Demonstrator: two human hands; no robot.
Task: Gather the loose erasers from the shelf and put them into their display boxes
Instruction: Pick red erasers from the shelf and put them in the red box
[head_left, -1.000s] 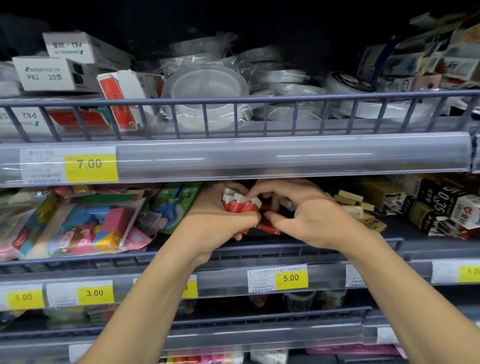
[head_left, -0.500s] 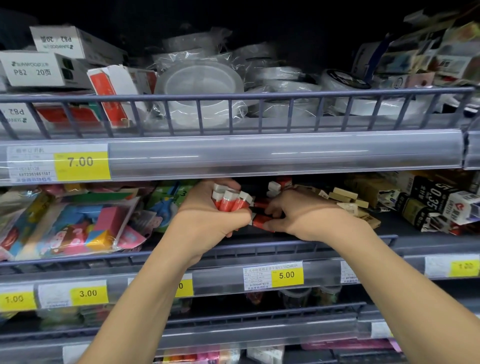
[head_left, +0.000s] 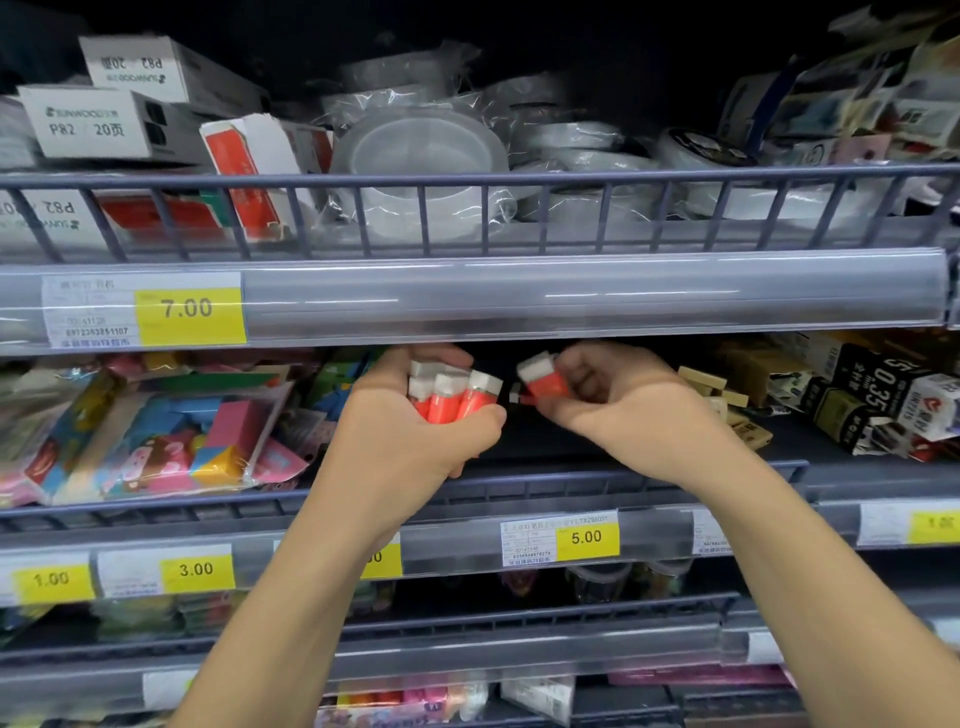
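Grey metal store shelf in stacked tiers, each edged with a low wire rail and a clear price strip bearing yellow tags marked 7.00, 5.00, 3.00 and 1.00. On the top tier, white boxes printed P82 at left, a red-and-white carton beside them, plastic-wrapped clear round containers at centre. On the middle tier, colourful bagged packs at left, tan blocks and black-and-white boxes at right, bare dark shelf floor between.
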